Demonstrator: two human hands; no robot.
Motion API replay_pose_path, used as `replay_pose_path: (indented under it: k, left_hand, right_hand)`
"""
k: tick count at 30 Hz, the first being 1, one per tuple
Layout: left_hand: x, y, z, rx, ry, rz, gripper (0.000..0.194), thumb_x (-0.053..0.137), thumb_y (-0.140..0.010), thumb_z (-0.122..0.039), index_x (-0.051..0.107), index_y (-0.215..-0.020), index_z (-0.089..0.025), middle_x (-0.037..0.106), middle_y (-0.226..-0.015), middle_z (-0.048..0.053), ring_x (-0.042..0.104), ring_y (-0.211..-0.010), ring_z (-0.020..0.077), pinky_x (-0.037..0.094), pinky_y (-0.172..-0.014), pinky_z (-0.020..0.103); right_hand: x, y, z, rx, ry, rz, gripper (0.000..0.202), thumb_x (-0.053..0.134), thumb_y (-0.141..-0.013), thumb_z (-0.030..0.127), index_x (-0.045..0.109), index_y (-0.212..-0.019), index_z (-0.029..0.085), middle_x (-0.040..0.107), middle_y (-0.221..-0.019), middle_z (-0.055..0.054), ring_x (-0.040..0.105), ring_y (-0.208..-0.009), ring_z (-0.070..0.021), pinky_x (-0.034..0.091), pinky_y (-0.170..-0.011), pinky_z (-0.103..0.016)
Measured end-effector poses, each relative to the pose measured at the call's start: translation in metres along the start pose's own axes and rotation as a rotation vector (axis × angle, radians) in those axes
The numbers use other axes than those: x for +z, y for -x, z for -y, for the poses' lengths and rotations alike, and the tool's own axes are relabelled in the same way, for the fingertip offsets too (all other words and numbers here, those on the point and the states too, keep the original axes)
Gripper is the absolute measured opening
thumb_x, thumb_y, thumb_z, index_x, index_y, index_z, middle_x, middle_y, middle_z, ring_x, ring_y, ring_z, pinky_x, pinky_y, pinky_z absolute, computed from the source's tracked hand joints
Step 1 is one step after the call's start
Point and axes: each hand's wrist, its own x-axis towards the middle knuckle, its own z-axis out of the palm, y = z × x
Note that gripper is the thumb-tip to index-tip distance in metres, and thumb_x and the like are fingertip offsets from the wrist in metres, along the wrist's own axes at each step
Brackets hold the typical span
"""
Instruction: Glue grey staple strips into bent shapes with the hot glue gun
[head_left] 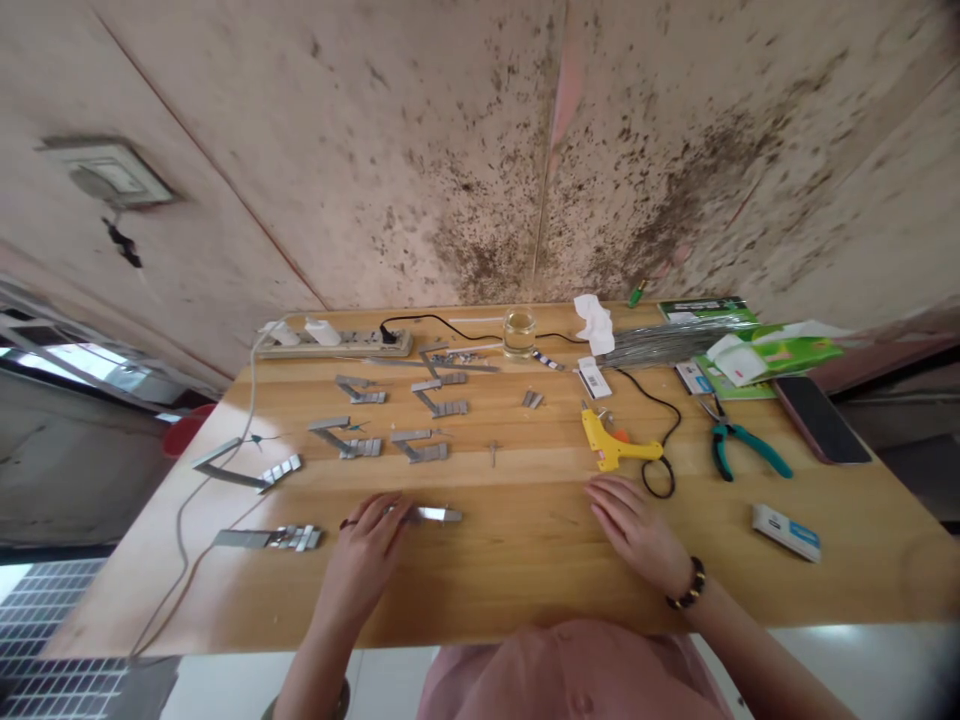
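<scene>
Step, as judged: handling of one grey strip [437, 514], near the front edge of the desk [517, 590], left of middle; next move calls for a sure pinch; left hand [373, 532] palm down, fingers over the strip's left end, gripping or resting, cannot tell; right hand [634, 530] palm down, fingers extended, released, just beside the yellow glue gun [602, 443].

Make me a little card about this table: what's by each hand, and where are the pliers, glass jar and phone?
Left hand: touching a small grey piece
Right hand: palm down, nearest the yellow glue gun
Pliers: between glue gun and phone
Glass jar: back of the table
Phone: far right, screen dark
</scene>
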Motion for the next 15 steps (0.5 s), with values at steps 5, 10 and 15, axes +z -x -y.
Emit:
replay_pose_path:
  k: [5,10,15]
  left_hand:
    - [0.0046,0.0011,0.0020,-0.087,0.065,-0.025,0.030,0.039,-0.091,-0.033,0.063,-0.103,-0.020,0.067,-0.105,0.007,0.062,-0.097,0.0224,0.049,-0.087,0.037]
    - [0.0051,0.0047,0.0063,-0.232,0.156,-0.021,0.031,0.038,-0.090,-0.038,0.061,-0.102,-0.021,0.068,-0.103,0.006,0.064,-0.095,0.0218,0.050,-0.085,0.035]
    - [0.0106,0.0101,0.0047,-0.375,0.275,-0.085,0.032,0.043,-0.087,-0.042,0.061,-0.100,-0.019,0.068,-0.100,0.008,0.064,-0.093,0.0221,0.049,-0.085,0.036]
  right_hand:
    - [-0.0019,0.0005,0.0020,-0.005,-0.010,0.000,0.031,0.043,-0.091,0.018,0.056,-0.119,0.020,0.062,-0.112,-0.009,0.057,-0.106,-0.0229,0.049,-0.093,-0.047]
    - [0.0000,0.0048,0.0021,0.000,-0.014,0.018,0.031,0.043,-0.091,0.016,0.056,-0.119,0.020,0.063,-0.110,-0.009,0.057,-0.104,-0.0227,0.049,-0.092,-0.046]
    - [0.0009,0.0021,0.0062,-0.011,-0.017,0.032,0.030,0.043,-0.091,0.017,0.057,-0.117,0.019,0.064,-0.108,-0.009,0.057,-0.104,-0.0224,0.050,-0.091,-0.045]
